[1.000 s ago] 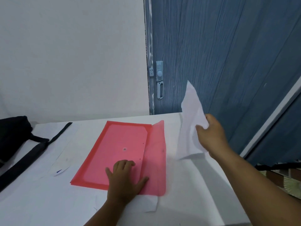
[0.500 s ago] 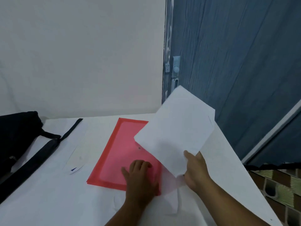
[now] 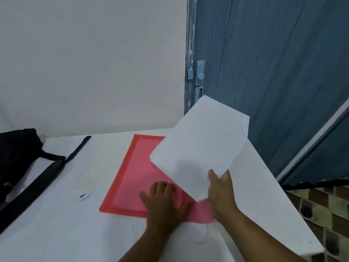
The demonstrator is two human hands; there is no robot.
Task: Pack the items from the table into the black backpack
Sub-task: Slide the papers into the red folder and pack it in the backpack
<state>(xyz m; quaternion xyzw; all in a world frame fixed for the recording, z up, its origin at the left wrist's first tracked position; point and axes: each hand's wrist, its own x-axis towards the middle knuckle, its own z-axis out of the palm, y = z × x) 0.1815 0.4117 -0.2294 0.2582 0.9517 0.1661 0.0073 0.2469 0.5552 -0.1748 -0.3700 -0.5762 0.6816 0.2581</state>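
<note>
The left hand (image 3: 164, 202) lay flat with spread fingers on the translucent red plastic document folder (image 3: 136, 176) — pressing it to the white counter (image 3: 56, 224). The right hand (image 3: 221, 193) pinched a white paper sheet (image 3: 200, 148) above the folder; the black fabric backpack (image 3: 17, 157) sat at the counter's far left.

Backpack (image 3: 15, 159) cut off by left edge; only part of body and straps show. White paper (image 3: 200, 148) covers right part of red folder (image 3: 136, 178); folder's flap corner under paper blurred. Left hand (image 3: 164, 203) hides folder's near edge. Right hand (image 3: 221, 193) fingers behind paper, unseen. Small paper slip (image 3: 85, 191) with blue mark: print too small to read.
</note>
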